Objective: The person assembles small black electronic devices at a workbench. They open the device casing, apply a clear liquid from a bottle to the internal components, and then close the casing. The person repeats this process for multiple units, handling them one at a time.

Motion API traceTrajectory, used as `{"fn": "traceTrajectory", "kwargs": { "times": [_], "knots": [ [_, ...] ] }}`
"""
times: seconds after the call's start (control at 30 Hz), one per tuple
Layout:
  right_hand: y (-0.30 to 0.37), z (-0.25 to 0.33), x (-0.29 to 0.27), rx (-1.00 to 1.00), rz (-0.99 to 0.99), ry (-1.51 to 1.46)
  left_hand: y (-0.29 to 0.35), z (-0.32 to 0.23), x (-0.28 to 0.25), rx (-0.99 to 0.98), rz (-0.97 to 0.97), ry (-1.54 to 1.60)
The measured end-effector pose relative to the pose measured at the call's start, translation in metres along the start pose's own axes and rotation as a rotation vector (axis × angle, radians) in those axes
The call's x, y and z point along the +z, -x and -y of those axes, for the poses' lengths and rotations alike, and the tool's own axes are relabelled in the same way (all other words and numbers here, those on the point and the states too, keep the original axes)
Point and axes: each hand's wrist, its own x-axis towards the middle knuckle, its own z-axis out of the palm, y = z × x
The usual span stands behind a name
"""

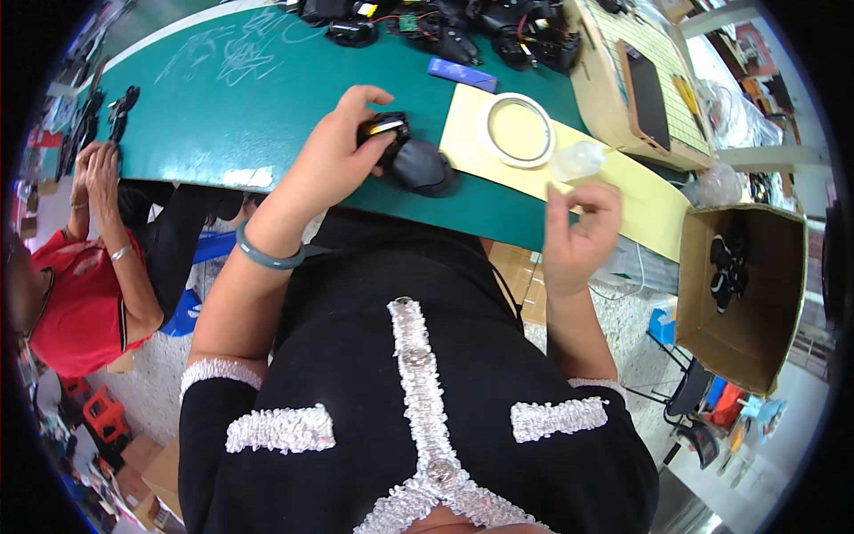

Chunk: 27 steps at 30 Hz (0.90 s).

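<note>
My left hand (pixel 342 147) is closed around a small black device part (pixel 384 127) with a pale strip on it, above the green tabletop. A smooth, rounded black casing (pixel 422 167) is right beside it, near the table's front edge; I cannot tell whether the two are joined. Over the front edge of a yellow sheet (pixel 463 142), my right hand (pixel 583 233) is raised with its fingers curled toward the thumb. Anything between those fingertips is too small to make out. A translucent plastic bottle (pixel 578 161) lies just beyond this hand, next to a roll of white tape (pixel 519 130).
Black device parts with wires (pixel 445 36) are heaped at the back, near a blue box (pixel 463 75). A cream crate (pixel 614 98) bears a dark phone-like slab (pixel 644 96). At right stands an open cardboard box (pixel 743 294). Another person in red (pixel 89 294) sits at left.
</note>
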Motion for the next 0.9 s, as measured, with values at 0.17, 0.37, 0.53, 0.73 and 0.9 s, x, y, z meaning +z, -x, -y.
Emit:
{"fn": "traceTrajectory", "kwargs": {
  "times": [0.17, 0.37, 0.53, 0.73, 0.9],
  "knots": [
    [-0.024, -0.014, -0.006, 0.232, -0.116, 0.104, 0.002, 0.008, -0.006, -0.088, 0.104, 0.118],
    [-0.040, -0.019, 0.001, 0.362, 0.170, -0.055, 0.006, 0.011, -0.002, -0.150, 0.070, 0.291],
    [-0.071, 0.016, 0.022, -0.049, 0.384, 0.241, 0.003, 0.018, -0.005, -0.165, 0.095, 0.364],
    [-0.101, 0.026, 0.054, -0.429, 0.445, 0.394, 0.001, 0.019, -0.008, -0.165, 0.121, 0.426],
    [-0.105, 0.022, 0.065, -0.480, 0.472, 0.444, -0.001, 0.022, -0.009, -0.171, 0.140, 0.438]
  ]
}}
